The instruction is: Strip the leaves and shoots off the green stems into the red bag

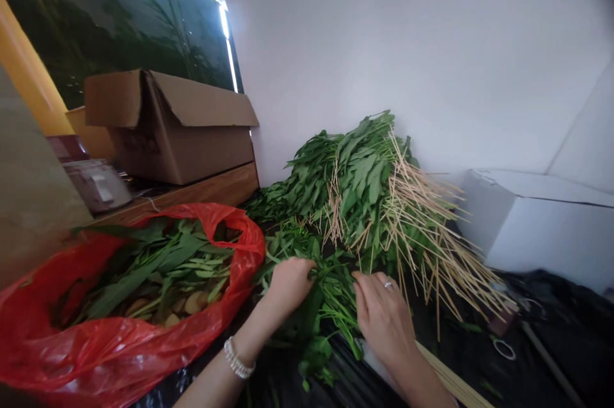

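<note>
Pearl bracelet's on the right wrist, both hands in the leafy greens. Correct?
No: the head view puts the pearl bracelet on the wrist of the left hand, not the right hand. Both are in the leafy greens, as you said.

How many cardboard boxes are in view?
2: an open brown carton on the wooden ledge, and a white box at right. A tan shape behind the carton may be another.

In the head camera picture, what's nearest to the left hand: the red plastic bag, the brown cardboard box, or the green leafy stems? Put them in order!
1. Green leafy stems: touching the left hand, under its fingers.
2. Red plastic bag: just beside the hand, on the picture's left.
3. Brown cardboard box: farthest, at the back left.
</note>
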The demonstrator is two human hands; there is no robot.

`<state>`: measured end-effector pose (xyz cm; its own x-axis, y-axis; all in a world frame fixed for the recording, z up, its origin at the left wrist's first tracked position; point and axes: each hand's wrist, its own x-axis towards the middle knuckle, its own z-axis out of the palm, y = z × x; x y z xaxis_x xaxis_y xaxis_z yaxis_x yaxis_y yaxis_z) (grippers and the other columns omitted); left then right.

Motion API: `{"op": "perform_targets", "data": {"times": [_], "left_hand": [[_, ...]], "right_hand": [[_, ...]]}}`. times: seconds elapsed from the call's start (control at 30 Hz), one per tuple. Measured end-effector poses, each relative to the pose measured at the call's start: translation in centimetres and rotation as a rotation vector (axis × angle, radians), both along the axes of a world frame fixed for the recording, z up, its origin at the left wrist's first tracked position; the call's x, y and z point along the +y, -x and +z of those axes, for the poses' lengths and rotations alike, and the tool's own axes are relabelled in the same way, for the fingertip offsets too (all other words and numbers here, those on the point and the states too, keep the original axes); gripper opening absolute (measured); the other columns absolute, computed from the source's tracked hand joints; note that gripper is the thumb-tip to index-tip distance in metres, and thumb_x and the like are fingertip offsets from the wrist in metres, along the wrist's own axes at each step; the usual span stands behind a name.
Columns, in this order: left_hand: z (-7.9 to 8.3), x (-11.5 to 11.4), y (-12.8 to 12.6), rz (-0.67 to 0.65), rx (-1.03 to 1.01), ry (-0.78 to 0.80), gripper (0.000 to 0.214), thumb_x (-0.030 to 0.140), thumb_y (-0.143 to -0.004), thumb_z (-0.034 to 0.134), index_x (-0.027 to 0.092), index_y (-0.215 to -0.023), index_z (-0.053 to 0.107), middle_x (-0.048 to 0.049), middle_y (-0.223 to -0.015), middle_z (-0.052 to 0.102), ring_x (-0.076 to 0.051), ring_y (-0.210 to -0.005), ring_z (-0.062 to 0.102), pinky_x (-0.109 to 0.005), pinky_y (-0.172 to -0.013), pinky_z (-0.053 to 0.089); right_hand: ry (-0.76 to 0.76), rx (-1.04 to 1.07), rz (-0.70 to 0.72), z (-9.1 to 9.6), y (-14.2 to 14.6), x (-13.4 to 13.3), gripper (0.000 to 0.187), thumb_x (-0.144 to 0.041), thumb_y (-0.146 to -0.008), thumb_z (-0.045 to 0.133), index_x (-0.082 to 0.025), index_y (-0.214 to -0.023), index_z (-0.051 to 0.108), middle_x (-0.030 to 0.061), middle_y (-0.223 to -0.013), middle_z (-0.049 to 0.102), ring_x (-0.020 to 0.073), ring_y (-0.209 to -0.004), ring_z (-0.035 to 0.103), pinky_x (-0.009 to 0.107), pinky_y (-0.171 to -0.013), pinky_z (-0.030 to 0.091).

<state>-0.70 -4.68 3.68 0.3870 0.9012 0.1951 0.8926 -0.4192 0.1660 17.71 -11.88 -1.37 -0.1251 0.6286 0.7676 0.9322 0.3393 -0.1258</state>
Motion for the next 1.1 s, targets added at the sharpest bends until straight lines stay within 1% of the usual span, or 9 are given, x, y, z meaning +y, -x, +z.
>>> {"op": "perform_targets", "data": {"times": [0.07, 0.2, 0.33, 0.43, 0.5, 0.63, 0.77, 0.93, 1.1], "left_hand": [[0.3, 1.0, 0.3, -0.08, -0.126, 0.041, 0.02, 0.027, -0.081, 0.059, 0.02, -0.092, 0.074, -0.0075, -0.088, 0.074, -0.024, -0.085, 0.067, -0.031, -0.075, 0.047], [3.0, 2.0, 1.6, -0.394, -0.424, 0.277, 0.021, 0.033, -0.08, 0.062, 0.017, -0.086, 0.073, -0.0002, -0.079, 0.07, -0.016, -0.076, 0.062, -0.024, -0.073, 0.045], [4.8, 2.0, 1.3, -0.541, -0.588, 0.475, 0.022, 0.036, -0.078, 0.067, 0.015, -0.083, 0.072, -0.0001, -0.079, 0.068, -0.014, -0.075, 0.059, -0.022, -0.074, 0.044], [4.1, 2.3, 1.0, -0.491, -0.779, 0.519, 0.032, 0.044, -0.08, 0.065, 0.015, -0.09, 0.072, -0.0034, -0.087, 0.069, -0.015, -0.081, 0.059, -0.024, -0.076, 0.045], [3.0, 2.9, 1.2, -0.376, -0.95, 0.539, 0.043, 0.052, -0.081, 0.061, 0.013, -0.097, 0.07, -0.0033, -0.079, 0.066, -0.012, -0.069, 0.056, -0.022, -0.065, 0.044], [1.7, 5.2, 2.1, -0.18, -1.155, 0.558, 0.06, 0.066, -0.078, 0.056, 0.01, -0.099, 0.064, 0.0107, -0.048, 0.028, -0.005, -0.041, 0.02, -0.018, -0.04, 0.016], [3.3, 7.7, 2.0, -0.184, -1.014, 0.42, 0.063, 0.069, -0.081, 0.047, 0.011, -0.096, 0.066, 0.0108, -0.048, 0.02, -0.006, -0.04, 0.016, -0.021, -0.04, 0.013], [6.0, 10.8, 1.1, 0.08, -0.482, -0.16, 0.053, 0.059, -0.089, 0.038, 0.018, -0.098, 0.069, -0.0017, -0.063, 0.058, -0.016, -0.06, 0.054, -0.024, -0.056, 0.036], [4.5, 13.3, 2.2, 0.184, -0.103, -0.216, 0.039, 0.046, -0.082, 0.058, 0.019, -0.109, 0.066, -0.0142, -0.107, 0.067, -0.03, -0.1, 0.061, -0.034, -0.079, 0.044]], "right_hand": [[0.005, 0.008, -0.024, -0.1, -0.2, 0.2, 0.024, -0.01, -0.093, 0.042, -0.015, -0.11, 0.058, 0.0092, -0.092, 0.066, 0.0239, -0.09, 0.057, 0.04, -0.082, 0.044], [-0.019, 0.001, -0.085, -0.1, -0.4, 0.6, 0.036, -0.012, -0.091, 0.045, -0.014, -0.126, 0.052, 0.0134, -0.12, 0.061, 0.0288, -0.112, 0.052, 0.044, -0.089, 0.041], [0.042, 0.04, -0.05, -0.2, -0.4, 0.7, 0.032, -0.009, -0.091, 0.04, -0.016, -0.116, 0.058, 0.0104, -0.102, 0.067, 0.0264, -0.1, 0.057, 0.041, -0.082, 0.043], [0.114, 0.214, 0.006, -0.6, -0.5, 0.9, 0.028, -0.011, -0.093, 0.035, -0.018, -0.099, 0.062, 0.0061, -0.081, 0.066, 0.0219, -0.08, 0.061, 0.036, -0.074, 0.046], [0.161, 0.412, 0.062, -1.0, -0.6, 1.1, 0.025, -0.019, -0.094, 0.037, -0.019, -0.095, 0.061, 0.0049, -0.079, 0.066, 0.0194, -0.074, 0.062, 0.032, -0.069, 0.048], [0.304, 0.724, 0.233, -1.7, -0.7, 1.6, 0.027, -0.035, -0.094, 0.041, -0.021, -0.091, 0.063, 0.0031, -0.073, 0.069, 0.0177, -0.067, 0.065, 0.027, -0.064, 0.051], [0.406, 0.937, 0.329, -1.4, -0.3, 1.7, 0.035, -0.048, -0.091, 0.043, -0.021, -0.087, 0.065, 0.0046, -0.074, 0.071, 0.0208, -0.072, 0.068, 0.03, -0.065, 0.054], [0.472, 0.983, 0.375, -0.5, -0.1, 1.4, 0.035, -0.05, -0.089, 0.046, -0.023, -0.087, 0.067, 0.0043, -0.076, 0.072, 0.0222, -0.075, 0.069, 0.032, -0.067, 0.055], [0.424, 1.059, 0.381, -1.3, 0.1, 2.1, 0.036, -0.049, -0.087, 0.05, -0.02, -0.082, 0.07, 0.0068, -0.072, 0.073, 0.0241, -0.073, 0.069, 0.033, -0.065, 0.054]]}}
